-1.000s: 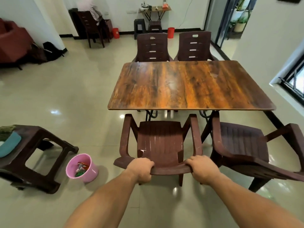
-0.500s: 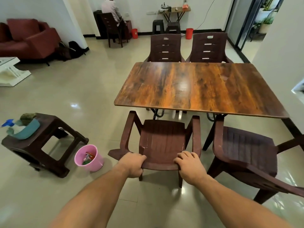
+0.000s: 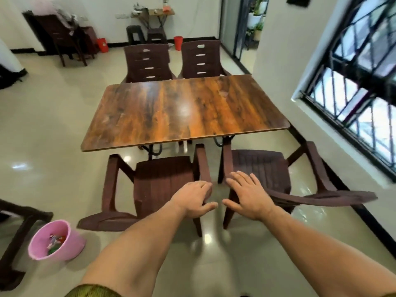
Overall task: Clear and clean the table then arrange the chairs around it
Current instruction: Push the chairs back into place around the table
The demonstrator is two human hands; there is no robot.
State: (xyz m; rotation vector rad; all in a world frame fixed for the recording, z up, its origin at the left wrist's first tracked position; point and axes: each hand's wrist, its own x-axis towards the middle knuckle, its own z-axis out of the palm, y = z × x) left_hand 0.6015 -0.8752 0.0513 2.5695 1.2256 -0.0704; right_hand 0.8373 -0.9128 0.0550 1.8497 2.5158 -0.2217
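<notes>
L hand (image 3: 194, 199) holds the back corner of the left chair (image 3: 162, 185): fingers bent over the top, thumb under, & a bit of dark chair shows btw them. R hand (image 3: 248, 196) is wide & flat, fingers straight & spread out, over the back end of the right chair (image 3: 261, 168). Can't tell if it touches; pic is blurry there. The 2 hands are just beside each other, thumbs nearly meet.

Both chairs are brown plastic w/ arms, on the near side of the table (image 3: 184, 112). Left chair faces the table straight, arm fronts right by the table edge, seat not under it. Right chair is just beside it but turned a bit, so its back swings out to the right, toward the window (image 3: 353, 82). A thin gap shows btw the 2 chairs.

Table top is brown wood & shiny, w/ black legs under it. The far chairs (image 3: 147, 63), 2 of them, sit side by side at the other side, pushed in close, backs sticking up above the top.

A pink bucket (image 3: 55, 243) stands on the floor (image 3: 53, 125) left of the left chair, near its back, w/ small colored bits inside. A dark stool (image 3: 12, 232) is at the left edge, partly cut off. Red buckets (image 3: 178, 42), 2 of them, stand by the far wall. A bit of green-yellow sleeve (image 3: 94, 291) shows at the bottom, on the L arm.
</notes>
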